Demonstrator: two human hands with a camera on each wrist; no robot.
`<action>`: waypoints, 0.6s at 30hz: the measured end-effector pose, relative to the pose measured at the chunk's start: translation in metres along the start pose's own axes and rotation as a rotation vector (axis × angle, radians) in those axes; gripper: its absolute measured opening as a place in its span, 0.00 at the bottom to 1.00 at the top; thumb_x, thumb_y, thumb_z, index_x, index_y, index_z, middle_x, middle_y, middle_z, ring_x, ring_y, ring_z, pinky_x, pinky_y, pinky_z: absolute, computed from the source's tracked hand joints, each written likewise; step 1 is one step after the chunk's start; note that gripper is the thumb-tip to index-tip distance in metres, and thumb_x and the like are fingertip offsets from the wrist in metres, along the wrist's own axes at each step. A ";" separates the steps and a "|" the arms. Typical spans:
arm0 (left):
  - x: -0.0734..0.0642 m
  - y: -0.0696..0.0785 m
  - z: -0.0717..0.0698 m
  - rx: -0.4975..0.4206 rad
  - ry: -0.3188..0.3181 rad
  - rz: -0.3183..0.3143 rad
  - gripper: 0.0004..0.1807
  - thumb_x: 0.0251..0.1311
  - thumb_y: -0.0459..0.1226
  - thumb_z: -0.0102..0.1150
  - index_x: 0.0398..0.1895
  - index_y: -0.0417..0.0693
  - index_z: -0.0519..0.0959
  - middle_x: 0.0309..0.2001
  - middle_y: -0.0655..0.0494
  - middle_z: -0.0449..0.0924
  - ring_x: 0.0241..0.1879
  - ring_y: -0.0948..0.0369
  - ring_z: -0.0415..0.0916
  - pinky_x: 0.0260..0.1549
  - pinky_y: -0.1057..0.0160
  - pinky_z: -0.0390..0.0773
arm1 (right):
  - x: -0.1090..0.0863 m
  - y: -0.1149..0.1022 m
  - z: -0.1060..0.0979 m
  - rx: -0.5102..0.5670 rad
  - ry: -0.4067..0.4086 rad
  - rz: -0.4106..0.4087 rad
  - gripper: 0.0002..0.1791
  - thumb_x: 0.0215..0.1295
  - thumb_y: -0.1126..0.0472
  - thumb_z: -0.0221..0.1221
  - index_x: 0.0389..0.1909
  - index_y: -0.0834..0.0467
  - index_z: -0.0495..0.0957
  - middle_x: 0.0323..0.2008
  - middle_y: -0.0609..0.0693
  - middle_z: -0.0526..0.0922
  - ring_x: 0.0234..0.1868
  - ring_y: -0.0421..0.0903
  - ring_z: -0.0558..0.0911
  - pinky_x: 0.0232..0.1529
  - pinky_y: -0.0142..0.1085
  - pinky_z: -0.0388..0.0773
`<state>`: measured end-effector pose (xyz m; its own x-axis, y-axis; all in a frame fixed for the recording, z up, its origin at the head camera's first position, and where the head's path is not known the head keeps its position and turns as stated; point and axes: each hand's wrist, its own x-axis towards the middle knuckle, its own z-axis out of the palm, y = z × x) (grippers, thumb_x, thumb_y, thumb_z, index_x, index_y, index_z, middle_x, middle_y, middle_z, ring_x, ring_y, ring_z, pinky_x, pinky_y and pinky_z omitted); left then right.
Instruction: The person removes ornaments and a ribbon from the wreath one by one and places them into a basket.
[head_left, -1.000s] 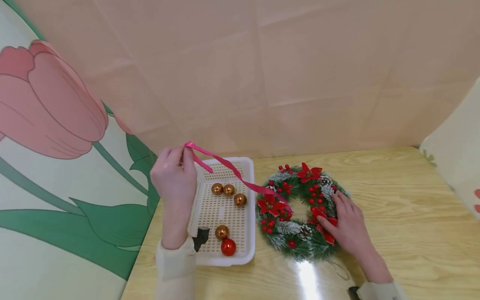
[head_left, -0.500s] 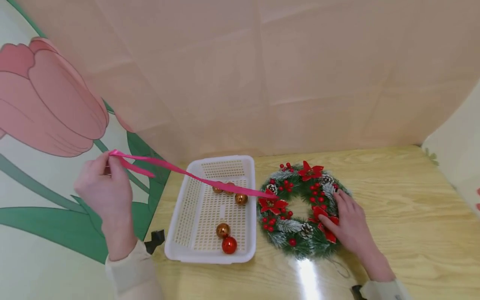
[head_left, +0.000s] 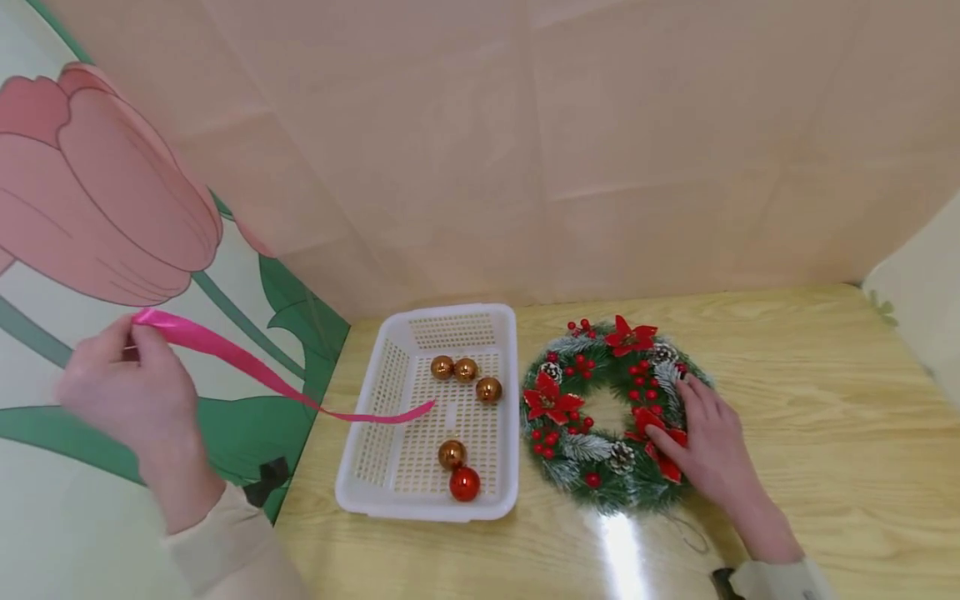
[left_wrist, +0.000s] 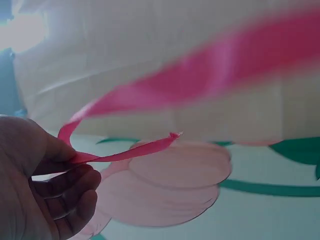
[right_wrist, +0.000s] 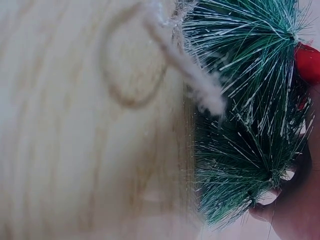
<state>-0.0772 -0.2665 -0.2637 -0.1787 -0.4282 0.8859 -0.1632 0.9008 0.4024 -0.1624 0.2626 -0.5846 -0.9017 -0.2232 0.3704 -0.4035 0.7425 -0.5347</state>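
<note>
My left hand (head_left: 135, 387) is raised left of the white basket and pinches a pink ribbon (head_left: 247, 362) between thumb and fingers. One long tail stretches right, its end above the basket. In the left wrist view a shorter tail of the ribbon (left_wrist: 127, 152) sticks out past the fingers. A green Christmas wreath (head_left: 566, 471) lies on the table, with red flowers, red berries, pinecones and frosted needles. My right hand (head_left: 716, 446) holds its right side, thumb on a red flower (head_left: 660, 446). In the right wrist view fingers (right_wrist: 295, 215) bend over green needles (right_wrist: 245, 115).
Inside the white plastic basket (head_left: 512, 417) lie several gold balls (head_left: 489, 390) and one red ball (head_left: 465, 483). A thin cord loop (head_left: 693, 537) lies on the wooden table (head_left: 847, 433) below the wreath. A tulip-patterned wall (head_left: 135, 192) stands at the left.
My left hand has moved far left with the ribbon, drawing its long tail away from the wreath to over the basket. The right hand has stayed on the wreath.
</note>
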 end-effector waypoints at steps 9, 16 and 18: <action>-0.072 0.034 0.043 -0.123 -0.286 0.141 0.14 0.71 0.33 0.54 0.39 0.32 0.88 0.30 0.35 0.83 0.29 0.41 0.80 0.29 0.47 0.77 | 0.000 0.004 0.000 -0.005 0.015 -0.001 0.49 0.69 0.44 0.64 0.75 0.74 0.55 0.72 0.75 0.57 0.69 0.76 0.57 0.68 0.71 0.49; -0.126 0.057 0.071 -0.074 -0.555 0.322 0.10 0.67 0.33 0.60 0.38 0.35 0.88 0.30 0.41 0.84 0.24 0.44 0.81 0.19 0.45 0.78 | 0.000 0.002 0.000 0.000 0.011 -0.002 0.49 0.69 0.44 0.64 0.74 0.74 0.55 0.72 0.75 0.57 0.69 0.76 0.57 0.67 0.71 0.49; -0.138 0.061 0.078 -0.046 -0.638 0.385 0.09 0.67 0.34 0.61 0.39 0.37 0.89 0.31 0.42 0.84 0.23 0.46 0.81 0.17 0.47 0.77 | 0.000 0.003 0.001 0.001 0.010 -0.002 0.49 0.69 0.44 0.64 0.74 0.74 0.55 0.72 0.75 0.57 0.69 0.76 0.57 0.68 0.71 0.49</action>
<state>-0.1384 -0.1582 -0.3792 -0.7456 -0.0281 0.6658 0.0629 0.9917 0.1123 -0.1638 0.2641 -0.5863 -0.8992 -0.2180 0.3792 -0.4053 0.7414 -0.5349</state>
